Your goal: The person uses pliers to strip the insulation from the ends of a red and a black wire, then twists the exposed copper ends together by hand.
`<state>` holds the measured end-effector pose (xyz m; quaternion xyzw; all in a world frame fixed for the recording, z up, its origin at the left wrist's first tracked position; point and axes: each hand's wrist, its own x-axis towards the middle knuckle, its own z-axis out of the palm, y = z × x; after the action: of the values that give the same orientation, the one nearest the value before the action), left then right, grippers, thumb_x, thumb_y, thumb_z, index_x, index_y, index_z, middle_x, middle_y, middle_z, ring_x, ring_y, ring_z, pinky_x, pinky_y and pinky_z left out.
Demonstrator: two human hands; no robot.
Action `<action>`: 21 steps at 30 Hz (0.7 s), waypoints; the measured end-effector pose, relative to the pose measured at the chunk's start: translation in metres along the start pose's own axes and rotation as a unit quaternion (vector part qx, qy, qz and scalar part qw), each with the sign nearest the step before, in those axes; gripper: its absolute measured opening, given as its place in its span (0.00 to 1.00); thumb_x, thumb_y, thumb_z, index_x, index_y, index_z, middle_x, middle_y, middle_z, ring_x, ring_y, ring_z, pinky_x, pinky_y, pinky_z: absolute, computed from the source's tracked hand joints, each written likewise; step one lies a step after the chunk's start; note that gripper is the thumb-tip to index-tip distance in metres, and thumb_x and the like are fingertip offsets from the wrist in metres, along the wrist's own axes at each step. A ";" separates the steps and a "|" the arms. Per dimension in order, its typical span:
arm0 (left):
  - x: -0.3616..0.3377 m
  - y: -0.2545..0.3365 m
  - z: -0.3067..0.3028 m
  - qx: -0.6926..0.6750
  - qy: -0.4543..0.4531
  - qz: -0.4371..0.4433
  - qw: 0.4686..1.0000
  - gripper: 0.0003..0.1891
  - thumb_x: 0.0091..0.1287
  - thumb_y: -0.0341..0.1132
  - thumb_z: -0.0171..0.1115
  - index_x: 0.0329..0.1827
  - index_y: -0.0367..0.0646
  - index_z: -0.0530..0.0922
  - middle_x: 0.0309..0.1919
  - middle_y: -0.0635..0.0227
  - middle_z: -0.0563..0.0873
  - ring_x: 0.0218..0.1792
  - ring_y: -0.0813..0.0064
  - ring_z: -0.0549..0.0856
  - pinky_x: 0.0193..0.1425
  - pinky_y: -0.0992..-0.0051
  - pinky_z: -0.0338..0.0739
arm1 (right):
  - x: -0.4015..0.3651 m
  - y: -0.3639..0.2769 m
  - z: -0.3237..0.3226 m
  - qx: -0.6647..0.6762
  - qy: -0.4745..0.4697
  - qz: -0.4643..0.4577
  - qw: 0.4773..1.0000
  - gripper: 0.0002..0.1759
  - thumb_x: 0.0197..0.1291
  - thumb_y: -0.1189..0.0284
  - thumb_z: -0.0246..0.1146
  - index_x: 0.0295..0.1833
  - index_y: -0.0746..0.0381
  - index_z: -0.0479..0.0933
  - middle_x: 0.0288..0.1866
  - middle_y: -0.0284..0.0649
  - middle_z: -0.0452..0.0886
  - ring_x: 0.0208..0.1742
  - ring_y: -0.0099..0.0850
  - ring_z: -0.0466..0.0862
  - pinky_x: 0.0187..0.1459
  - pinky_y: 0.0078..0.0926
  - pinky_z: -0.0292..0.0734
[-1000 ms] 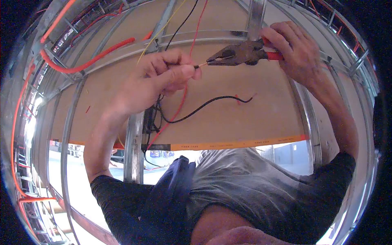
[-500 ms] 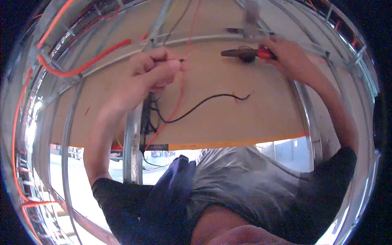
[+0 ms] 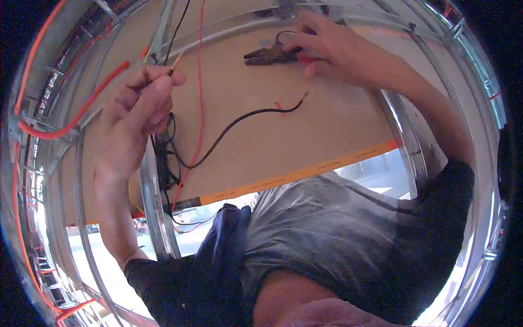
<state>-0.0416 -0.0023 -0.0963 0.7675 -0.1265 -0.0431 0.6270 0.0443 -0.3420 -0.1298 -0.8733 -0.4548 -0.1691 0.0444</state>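
Note:
My left hand (image 3: pixel 136 117) pinches a black wire between thumb and fingertips. Its bare, copper-coloured end (image 3: pixel 178 59) sticks up past the fingers. In my right hand (image 3: pixel 332 52) are pliers (image 3: pixel 267 56) with dark jaws and red handles, the jaws pointing left, well apart from the held wire. Whether the jaws are parted is hard to make out. Below the pliers a second black wire (image 3: pixel 234 122) curves across the brown board, its stripped tip at the right. A thin red wire (image 3: pixel 201 82) hangs just right of my left hand.
Behind the wires is a large brown board (image 3: pixel 305 136) with an orange printed edge strip (image 3: pixel 294 173). Metal studs (image 3: pixel 155 212) frame the space. Thick orange tubing (image 3: pixel 103 84) loops at the left. Dark bundled wires (image 3: pixel 166 163) hang beside the stud.
The view has shifted, with both hands now higher and further left in it. The wire's bare end now shows clearly above my left fingers. The pliers have turned and stay in my right hand.

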 end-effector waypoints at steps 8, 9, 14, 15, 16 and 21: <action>-0.003 0.014 0.005 0.015 0.004 -0.015 1.000 0.13 0.72 0.40 0.60 0.49 0.40 0.79 0.23 0.83 0.67 0.23 0.92 0.62 0.24 0.85 0.53 | -0.015 -0.072 -0.031 0.394 -0.183 0.173 0.884 0.17 0.72 0.58 0.55 0.52 0.60 0.79 0.33 0.39 0.82 0.35 0.32 0.83 0.39 0.33 0.80; -0.004 0.015 0.005 0.017 0.015 -0.010 1.000 0.13 0.72 0.40 0.60 0.49 0.40 0.79 0.23 0.83 0.67 0.23 0.92 0.62 0.24 0.85 0.53 | -0.014 -0.072 -0.026 0.455 -0.206 0.217 0.839 0.19 0.73 0.59 0.54 0.53 0.62 0.79 0.33 0.35 0.81 0.33 0.25 0.82 0.37 0.27 0.78; -0.007 0.023 0.004 0.041 0.012 -0.016 0.999 0.14 0.72 0.43 0.59 0.49 0.40 0.80 0.21 0.81 0.67 0.22 0.87 0.63 0.26 0.83 0.54 | -0.007 -0.057 -0.010 0.507 -0.175 0.290 0.793 0.19 0.72 0.57 0.56 0.49 0.63 0.80 0.33 0.32 0.82 0.30 0.20 0.81 0.33 0.21 0.78; -0.007 0.022 0.004 0.040 0.017 -0.012 0.999 0.14 0.72 0.43 0.59 0.49 0.40 0.80 0.21 0.81 0.67 0.22 0.87 0.63 0.26 0.83 0.54 | -0.005 -0.054 -0.009 0.478 -0.088 0.285 0.826 0.18 0.72 0.58 0.57 0.48 0.63 0.80 0.32 0.33 0.82 0.31 0.21 0.81 0.33 0.21 0.78; -0.007 0.021 0.003 0.020 0.011 -0.002 1.000 0.15 0.72 0.43 0.59 0.48 0.40 0.80 0.22 0.82 0.68 0.22 0.90 0.63 0.25 0.84 0.53 | -0.002 -0.052 -0.010 0.446 0.000 0.278 0.851 0.17 0.71 0.59 0.58 0.47 0.62 0.79 0.31 0.33 0.81 0.31 0.21 0.82 0.34 0.21 0.79; -0.008 0.023 0.006 0.003 0.014 0.031 0.999 0.14 0.73 0.44 0.59 0.47 0.41 0.80 0.21 0.82 0.69 0.22 0.92 0.64 0.23 0.85 0.53 | 0.043 -0.050 -0.029 0.578 0.158 0.286 0.747 0.18 0.69 0.63 0.61 0.57 0.63 0.73 0.43 0.35 0.81 0.39 0.23 0.82 0.47 0.24 0.80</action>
<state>-0.0541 -0.0100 -0.0762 0.7656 -0.1415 -0.0132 0.6274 0.0189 -0.2861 -0.0919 -0.7305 -0.1806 0.0116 0.6585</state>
